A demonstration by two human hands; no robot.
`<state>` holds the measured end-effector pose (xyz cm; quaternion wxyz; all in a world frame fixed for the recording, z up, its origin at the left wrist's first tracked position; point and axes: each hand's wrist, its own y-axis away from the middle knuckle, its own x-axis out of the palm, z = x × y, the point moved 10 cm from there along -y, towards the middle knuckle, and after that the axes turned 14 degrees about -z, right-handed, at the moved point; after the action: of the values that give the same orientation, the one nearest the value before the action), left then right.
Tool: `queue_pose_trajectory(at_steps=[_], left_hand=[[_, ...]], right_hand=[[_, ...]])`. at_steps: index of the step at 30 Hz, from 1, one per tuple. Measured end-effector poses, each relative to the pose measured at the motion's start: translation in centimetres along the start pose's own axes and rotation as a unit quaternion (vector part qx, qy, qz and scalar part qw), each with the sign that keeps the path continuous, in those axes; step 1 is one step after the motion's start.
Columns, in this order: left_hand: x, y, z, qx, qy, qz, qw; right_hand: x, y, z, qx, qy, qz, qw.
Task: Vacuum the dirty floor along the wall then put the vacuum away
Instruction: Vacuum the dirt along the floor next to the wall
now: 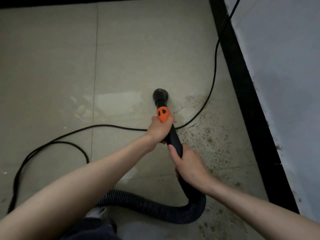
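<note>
A black vacuum hose (150, 207) curls along the floor near my feet and rises into a rigid black tube with an orange collar (163, 114). Its round black nozzle (160, 95) points down at the grey floor tiles. My left hand (160, 128) grips the tube just below the orange collar. My right hand (187, 162) grips the tube lower down, nearer to me. A band of brown specks and dirt (207, 141) covers the floor to the right of the nozzle, along the black skirting (242, 87) of the white wall (285, 66).
A black power cable (213, 75) runs down from the wall, across the dirty patch, under my left hand and loops on the floor at the left (57, 144). Pale scuff marks (112, 104) lie left of the nozzle. A dark edge spans the top.
</note>
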<state>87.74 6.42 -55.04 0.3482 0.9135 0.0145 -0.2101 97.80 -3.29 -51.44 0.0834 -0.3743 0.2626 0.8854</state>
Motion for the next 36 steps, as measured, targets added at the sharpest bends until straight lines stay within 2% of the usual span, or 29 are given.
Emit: queue_pose_trajectory(at_steps=[4, 8, 11, 14, 16, 20, 23, 28, 32, 36], left_hand=[[3.3, 1.4, -1.4, 0.004, -0.038, 0.043, 0.998], [-0.7, 2.1, 0.2, -0.033, -0.009, -0.037, 0.999], [-4.1, 2.7, 3.5, -0.084, 0.035, -0.077, 0.993], [-5.0, 3.4, 6.1, -0.107, 0.058, -0.100, 0.988], [-4.6, 3.1, 6.3, -0.087, 0.062, -0.105, 0.989], [-5.1, 1.4, 4.7, -0.046, 0.064, -0.116, 0.990], [-6.5, 0.2, 3.3, -0.032, 0.079, -0.130, 0.988], [-5.4, 0.0, 3.5, -0.029, 0.100, -0.073, 0.992], [-3.5, 2.5, 5.6, -0.029, 0.104, -0.034, 0.994], [-3.1, 4.2, 6.5, -0.039, 0.081, 0.005, 0.996]], right_hand=[[-2.2, 0.1, -2.0, 0.047, -0.064, -0.024, 0.997], [-1.2, 0.8, 0.2, 0.005, -0.100, 0.083, 0.992], [0.3, 1.9, 2.1, -0.058, -0.059, 0.171, 0.982], [0.7, 2.5, 2.1, -0.090, -0.016, 0.199, 0.976], [0.9, 2.5, 1.4, -0.087, -0.016, 0.195, 0.977], [1.2, 0.9, 2.4, -0.118, -0.002, 0.132, 0.984], [2.0, 0.1, 4.2, -0.115, -0.048, 0.126, 0.984], [2.2, 0.9, 3.5, -0.085, -0.061, 0.113, 0.988], [1.2, 3.7, 1.6, -0.071, -0.022, 0.109, 0.991], [0.6, 6.6, 1.2, -0.037, -0.035, 0.100, 0.994]])
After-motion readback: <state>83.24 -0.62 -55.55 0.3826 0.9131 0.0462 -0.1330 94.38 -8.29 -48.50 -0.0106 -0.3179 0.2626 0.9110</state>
